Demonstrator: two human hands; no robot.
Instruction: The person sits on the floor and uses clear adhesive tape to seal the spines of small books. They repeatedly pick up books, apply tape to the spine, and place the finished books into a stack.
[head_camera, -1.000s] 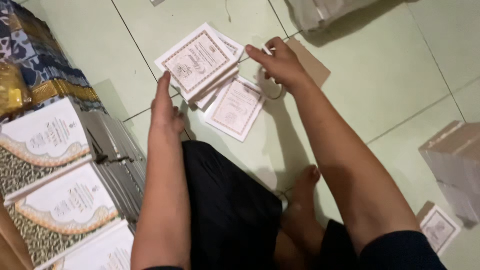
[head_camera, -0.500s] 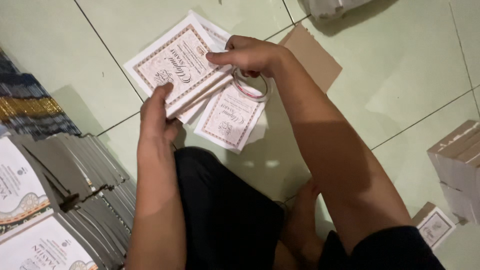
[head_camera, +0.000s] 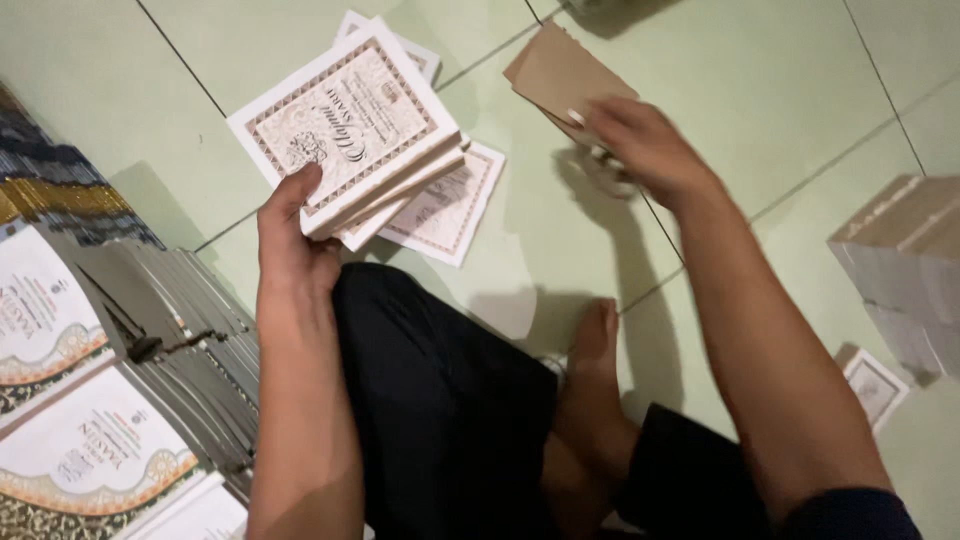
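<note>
My left hand (head_camera: 290, 235) grips the near corner of a stack of white booklets (head_camera: 350, 125) with ornate pink-bordered covers, lifted slightly off the green tiled floor. Under the stack lie more single booklets (head_camera: 450, 205) flat on the tiles. My right hand (head_camera: 645, 150) reaches to the right onto a small ring-shaped object (head_camera: 608, 172) beside a brown cardboard piece (head_camera: 565, 75); its fingers curl over the ring, which is mostly hidden. I sit cross-legged in dark shorts, one bare foot (head_camera: 595, 345) showing between my arms.
Fanned rows of grey-edged books with white and gold covers (head_camera: 90, 420) lie at the left. A tall block of pale books (head_camera: 905, 265) stands at the right edge, with one small booklet (head_camera: 875, 385) on the floor beside it.
My right hand left the booklet stack and moved right to the ring by the cardboard. My left hand now holds the stack alone.
</note>
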